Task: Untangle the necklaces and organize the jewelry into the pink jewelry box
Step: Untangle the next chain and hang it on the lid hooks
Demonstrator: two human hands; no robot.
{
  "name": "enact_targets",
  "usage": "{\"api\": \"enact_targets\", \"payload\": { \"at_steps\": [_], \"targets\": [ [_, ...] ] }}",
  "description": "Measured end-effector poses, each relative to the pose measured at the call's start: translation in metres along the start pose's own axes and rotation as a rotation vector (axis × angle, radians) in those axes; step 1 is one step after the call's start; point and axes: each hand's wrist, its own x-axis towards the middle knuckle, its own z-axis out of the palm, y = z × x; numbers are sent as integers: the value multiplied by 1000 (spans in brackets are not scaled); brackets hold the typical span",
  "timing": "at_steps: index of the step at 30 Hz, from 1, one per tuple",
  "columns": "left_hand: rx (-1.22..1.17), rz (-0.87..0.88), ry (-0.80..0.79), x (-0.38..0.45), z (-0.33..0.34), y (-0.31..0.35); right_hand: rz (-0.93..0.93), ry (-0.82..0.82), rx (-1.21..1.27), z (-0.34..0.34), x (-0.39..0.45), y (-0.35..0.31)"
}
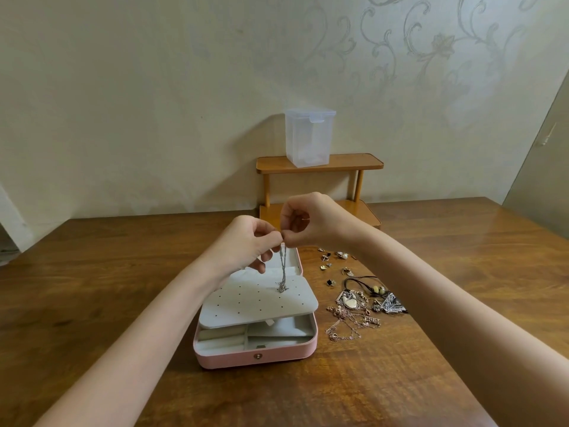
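The pink jewelry box (255, 354) lies open on the wooden table, its grey perforated earring panel (258, 298) raised over the lower compartments. Above the box, my left hand (246, 241) and my right hand (311, 223) pinch the top of a silver chain necklace (282, 266) between fingertips. The chain hangs straight down in twisted strands, and its pendant end touches the panel. A tangled heap of necklaces (357, 306) with pendants and a black cord lies right of the box. Several small earrings (334, 261) are scattered behind that heap.
A small two-tier wooden shelf (320, 164) stands at the back against the wall, with a clear plastic container (309, 137) on its top tier. The table's far edge (154, 215) meets the patterned wall.
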Motion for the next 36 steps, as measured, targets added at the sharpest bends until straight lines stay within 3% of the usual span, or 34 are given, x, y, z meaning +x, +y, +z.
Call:
{"api": "enact_targets", "payload": {
  "at_steps": [6,12,16,18,23,25,27,31,36],
  "targets": [
    [48,51,26,2,1,-2,3,-24,153,-4,0,1],
    [472,416,202,3,6,-11,75,1,292,-6,-3,4],
    [609,512,307,4,9,-14,70,-8,204,-6,1,5],
    [406,428,284,5,9,-13,50,-21,161,-6,2,4],
    [-361,-94,176,7,12,-6,-6,-33,69,-4,2,-1],
    [-548,-245,170,7,15,-5,-27,-18,-1,-1,3,-2],
    [-614,-288,163,7,18,-4,-46,-4,-35,2,3,-2],
    [-399,-123,116,1,21,-6,-12,26,103,3,1,3],
    [34,172,84,-1,14,-13,41,30,369,3,-5,6]
  ]
}}
